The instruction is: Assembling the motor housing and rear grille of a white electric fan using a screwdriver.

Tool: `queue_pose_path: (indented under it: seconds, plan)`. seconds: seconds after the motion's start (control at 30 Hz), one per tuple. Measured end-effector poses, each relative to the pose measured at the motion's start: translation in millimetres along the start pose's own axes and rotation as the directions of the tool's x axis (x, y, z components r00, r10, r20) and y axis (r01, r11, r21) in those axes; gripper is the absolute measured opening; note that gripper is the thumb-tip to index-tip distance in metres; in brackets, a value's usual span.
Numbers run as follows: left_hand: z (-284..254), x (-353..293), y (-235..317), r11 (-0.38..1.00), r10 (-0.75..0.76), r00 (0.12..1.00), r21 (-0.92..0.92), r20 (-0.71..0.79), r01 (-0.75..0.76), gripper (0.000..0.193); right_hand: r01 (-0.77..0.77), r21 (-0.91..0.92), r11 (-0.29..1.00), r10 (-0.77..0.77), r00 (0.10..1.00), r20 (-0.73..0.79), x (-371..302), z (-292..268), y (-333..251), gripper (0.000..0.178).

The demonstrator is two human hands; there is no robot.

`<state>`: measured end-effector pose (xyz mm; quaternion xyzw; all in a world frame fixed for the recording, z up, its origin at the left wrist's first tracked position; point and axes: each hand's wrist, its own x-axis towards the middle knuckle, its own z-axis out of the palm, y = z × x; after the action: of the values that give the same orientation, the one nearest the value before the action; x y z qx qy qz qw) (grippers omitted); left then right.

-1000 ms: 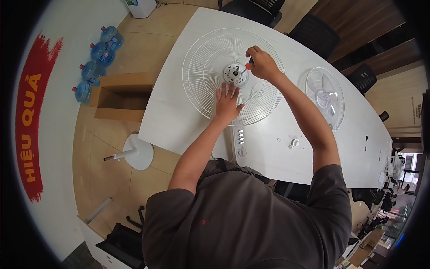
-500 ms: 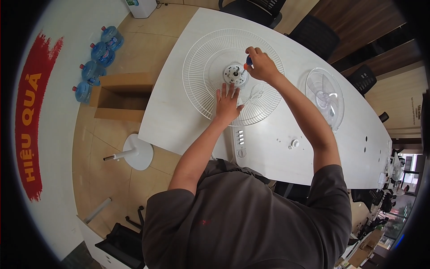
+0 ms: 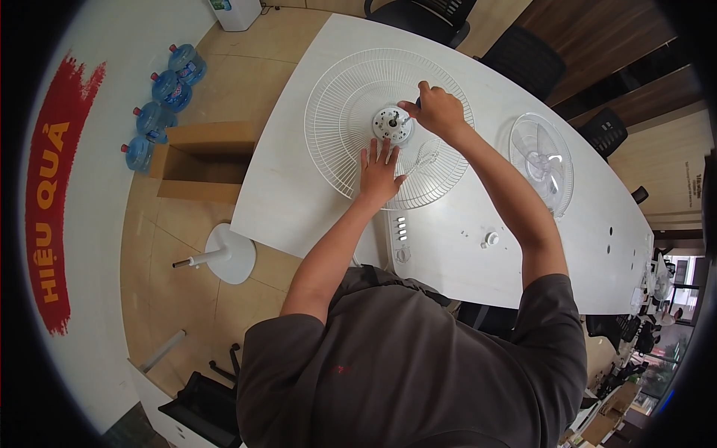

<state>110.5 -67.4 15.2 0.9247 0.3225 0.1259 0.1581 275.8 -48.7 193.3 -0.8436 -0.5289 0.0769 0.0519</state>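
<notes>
A white wire fan grille (image 3: 336, 97) lies on the table around a round white motor hub (image 3: 385, 119) with a short shaft. My left hand (image 3: 381, 178) rests on the grille with its fingers spread, the fingertips touching the lower edge of the hub. Curled round a screwdriver (image 3: 419, 104) is my right hand (image 3: 439, 112), just right of the hub; the tool's handle is mostly hidden in the fingers and its tip meets the hub's right side. A bundled white cord (image 3: 426, 154) lies on the wires. The fan's control panel (image 3: 400, 237) with white buttons stands nearer me.
On the white table (image 3: 448, 265), a second grille with clear fan blades (image 3: 539, 164) lies to the right. A small white knob (image 3: 491, 239) sits among tiny loose parts. On the floor at left are an open cardboard box (image 3: 202, 187), a fan base (image 3: 231, 257) and several water bottles (image 3: 153, 119).
My right hand has turned about the screwdriver, its thumb now reaching left toward the hub and the handle more covered. My left hand has stayed in place.
</notes>
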Motion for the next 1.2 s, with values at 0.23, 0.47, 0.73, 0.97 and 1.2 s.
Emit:
queue_pose_path:
  seconds: [0.23,0.47,0.73,0.97,1.2]
  plan:
    - [0.9,0.3,1.5,1.0,0.017,1.0,0.004,-0.015,-0.017,0.074,0.508,-0.089,0.857,-0.509,0.806,-0.303,7.2,25.3,30.4,0.039]
    - [-0.1,1.6,0.9,1.0,0.014,1.0,-0.002,-0.009,-0.014,0.074,0.166,0.049,0.985,-0.161,0.983,-0.092,7.5,20.1,23.5,0.038]
    - [-2.1,1.2,2.4,1.0,0.001,1.0,0.01,-0.001,-0.001,0.075,0.055,0.111,0.992,-0.046,0.995,-0.086,1.3,13.3,12.3,0.038]
    - [-1.5,-1.1,0.9,1.0,0.012,1.0,0.006,-0.021,-0.012,0.075,0.287,0.156,0.945,-0.273,0.956,-0.104,1.5,11.8,19.3,0.027]
    - [-1.6,0.0,1.4,1.0,0.01,1.0,0.001,-0.019,-0.01,0.074,0.274,0.207,0.939,-0.25,0.958,-0.138,1.8,14.6,27.3,0.03]
